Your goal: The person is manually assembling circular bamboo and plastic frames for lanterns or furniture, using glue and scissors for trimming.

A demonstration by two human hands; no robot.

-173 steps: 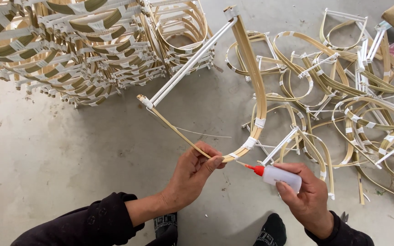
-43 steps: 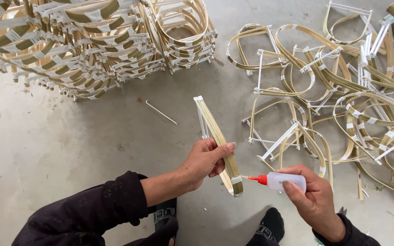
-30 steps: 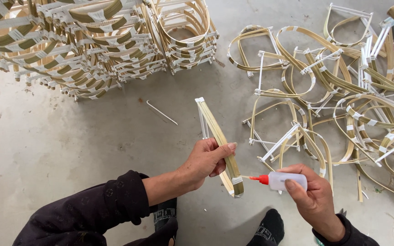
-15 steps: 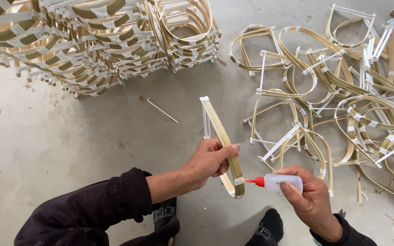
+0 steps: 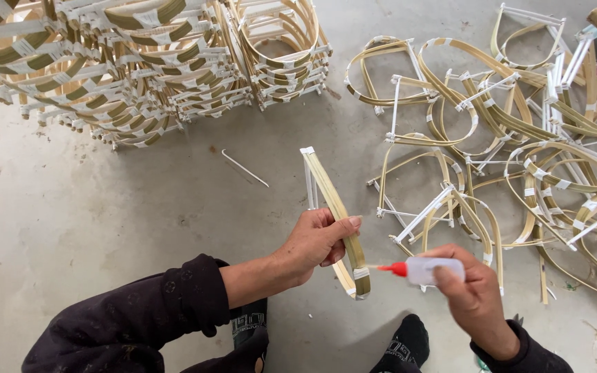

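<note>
**Glue nozzle held at bamboo frame bend**

Frame [image 5: 340, 214] of bent bamboo strip is gripped edge-on in the left hand [image 5: 316, 242], fingers wrapped round the strip near its lower bend, thumb pressed on the near side. The frame is held above the concrete floor [image 5: 105, 228], top end with white binding pointing up and away, curved bottom end wrapped in white tape just below the hand.

A small white glue bottle [image 5: 431, 269] with a red nozzle is pinched in the right hand [image 5: 475, 290], fingers closed over the body. The nozzle tip is aimed left at the taped bend, very near it; contact cannot be told.

Surroundings:
- A tall stack of finished frames [image 5: 139, 62] is set at upper left, well apart from the hands.
- A loose pile of bamboo loops [image 5: 519, 138] with white crossbars is spread at right, the nearest ones lying just behind the right hand.
- A single thin white stick [image 5: 244, 168] lies on the floor between stack and held frame.
- Dark sleeves cover both forearms; black socks [image 5: 402, 345] are seen at the bottom edge, directly under the hands.

No object sits between nozzle and frame.
</note>
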